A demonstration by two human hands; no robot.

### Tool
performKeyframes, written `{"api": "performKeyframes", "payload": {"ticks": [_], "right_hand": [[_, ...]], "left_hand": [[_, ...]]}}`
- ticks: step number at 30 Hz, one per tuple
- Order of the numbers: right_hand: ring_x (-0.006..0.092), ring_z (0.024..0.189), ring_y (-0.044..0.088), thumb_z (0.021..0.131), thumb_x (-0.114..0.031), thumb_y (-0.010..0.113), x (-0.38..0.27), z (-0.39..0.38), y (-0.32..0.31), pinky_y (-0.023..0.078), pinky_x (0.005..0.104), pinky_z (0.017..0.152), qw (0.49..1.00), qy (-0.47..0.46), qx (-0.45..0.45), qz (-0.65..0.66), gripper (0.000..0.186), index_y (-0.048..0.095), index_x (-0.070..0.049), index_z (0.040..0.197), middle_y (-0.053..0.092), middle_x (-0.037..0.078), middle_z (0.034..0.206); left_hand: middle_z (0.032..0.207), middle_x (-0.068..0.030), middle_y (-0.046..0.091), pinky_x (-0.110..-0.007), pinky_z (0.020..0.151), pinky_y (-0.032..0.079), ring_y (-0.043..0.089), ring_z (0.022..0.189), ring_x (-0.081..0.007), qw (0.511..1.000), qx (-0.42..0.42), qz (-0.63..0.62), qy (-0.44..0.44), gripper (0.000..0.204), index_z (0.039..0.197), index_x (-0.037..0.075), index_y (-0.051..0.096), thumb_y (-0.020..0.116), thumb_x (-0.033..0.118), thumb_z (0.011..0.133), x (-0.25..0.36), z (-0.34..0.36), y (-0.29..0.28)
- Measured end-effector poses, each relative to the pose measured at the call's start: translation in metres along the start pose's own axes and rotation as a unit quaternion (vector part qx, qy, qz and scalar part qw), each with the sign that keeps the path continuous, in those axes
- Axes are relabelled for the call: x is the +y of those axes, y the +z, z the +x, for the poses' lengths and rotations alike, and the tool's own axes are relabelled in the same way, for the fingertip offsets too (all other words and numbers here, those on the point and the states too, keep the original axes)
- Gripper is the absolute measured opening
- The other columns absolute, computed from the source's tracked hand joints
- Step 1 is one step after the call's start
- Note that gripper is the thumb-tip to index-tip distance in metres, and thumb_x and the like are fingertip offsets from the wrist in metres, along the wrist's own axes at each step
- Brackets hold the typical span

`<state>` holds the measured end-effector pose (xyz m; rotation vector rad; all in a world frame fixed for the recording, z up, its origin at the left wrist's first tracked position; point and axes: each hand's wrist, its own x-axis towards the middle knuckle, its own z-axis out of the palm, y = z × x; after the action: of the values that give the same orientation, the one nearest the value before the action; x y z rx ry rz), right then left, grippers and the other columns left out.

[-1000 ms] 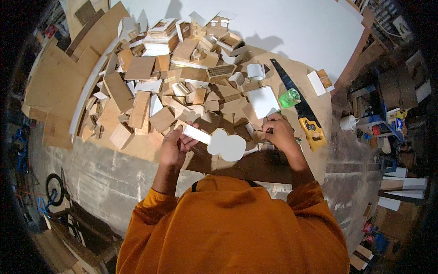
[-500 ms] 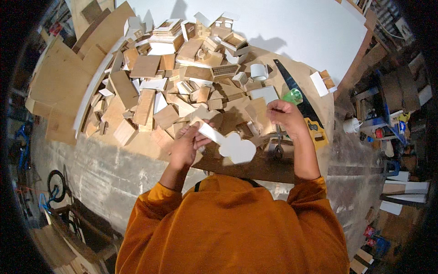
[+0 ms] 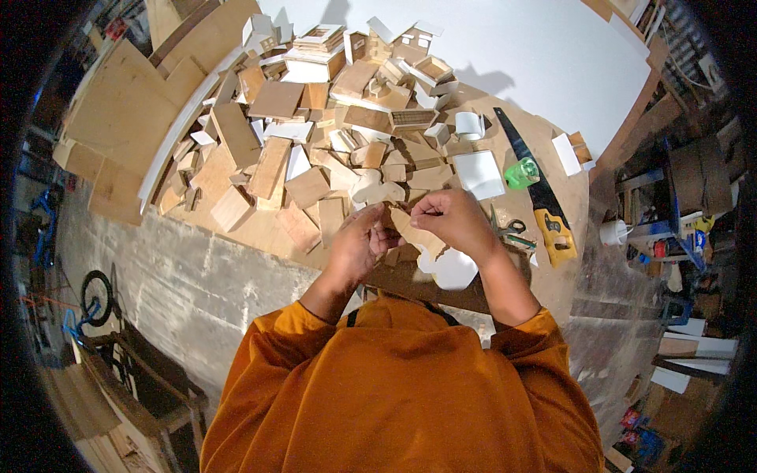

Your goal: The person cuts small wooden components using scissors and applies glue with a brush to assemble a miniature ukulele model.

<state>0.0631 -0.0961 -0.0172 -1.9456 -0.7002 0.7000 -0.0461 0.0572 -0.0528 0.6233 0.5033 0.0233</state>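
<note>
My left hand (image 3: 364, 240) grips a thin tan piece (image 3: 412, 235) with ragged edges. My right hand (image 3: 453, 221) pinches the same piece near its upper end, fingertips close to the left ones. Just below, partly behind the tan piece and right hand, lies a white rounded cut-out (image 3: 448, 270); I cannot tell if it is joined to what I hold. Scissors (image 3: 511, 229) and other small tools lie right of my right hand. A pale rounded piece (image 3: 371, 186) rests just above my fingers among the scraps.
A heap of wood blocks and offcuts (image 3: 280, 101) covers much of the table (image 3: 205, 217). At right are a green container (image 3: 520, 173), a handsaw (image 3: 553, 232) and a white mug (image 3: 470, 124). A large white board (image 3: 568, 63) spans the back; a bicycle (image 3: 96, 299) stands left.
Both hands have come together, my right moving left and down onto the piece. The white cut-out held up earlier now shows lower and further right, with the tan piece between my fingers.
</note>
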Motion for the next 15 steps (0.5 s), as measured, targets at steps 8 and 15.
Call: {"api": "performKeyframes", "payload": {"ticks": [8, 15], "right_hand": [[0.0134, 0.057, 0.06, 0.07, -0.013, 0.072, -0.014, -0.006, 0.013, 0.046, 0.0276, 0.056, 0.997, -0.001, 0.042, -0.061, 0.015, 0.065, -0.001, 0.075, 0.065, 0.009, 0.064], [0.0122, 0.056, 0.059, 0.072, -0.016, 0.072, 0.004, -0.005, 0.016, 0.046, 0.0265, 0.054, 0.999, -0.008, 0.032, -0.022, 0.019, 0.067, 0.0, 0.081, 0.065, 0.007, 0.068]], "left_hand": [[0.082, -0.007, 0.061, -0.033, 0.068, 0.055, 0.061, 0.068, -0.0192, 1.0, -0.02, 0.002, -0.001, 0.02, 0.099, 0.001, 0.054, 0.045, 0.017, 0.095, 0.001, -0.006, -0.012], [0.079, -0.0039, 0.058, -0.03, 0.062, 0.052, 0.057, 0.064, -0.0143, 1.0, -0.027, 0.013, 0.005, 0.019, 0.098, 0.002, 0.056, 0.047, 0.019, 0.095, -0.014, 0.01, -0.046]]}}
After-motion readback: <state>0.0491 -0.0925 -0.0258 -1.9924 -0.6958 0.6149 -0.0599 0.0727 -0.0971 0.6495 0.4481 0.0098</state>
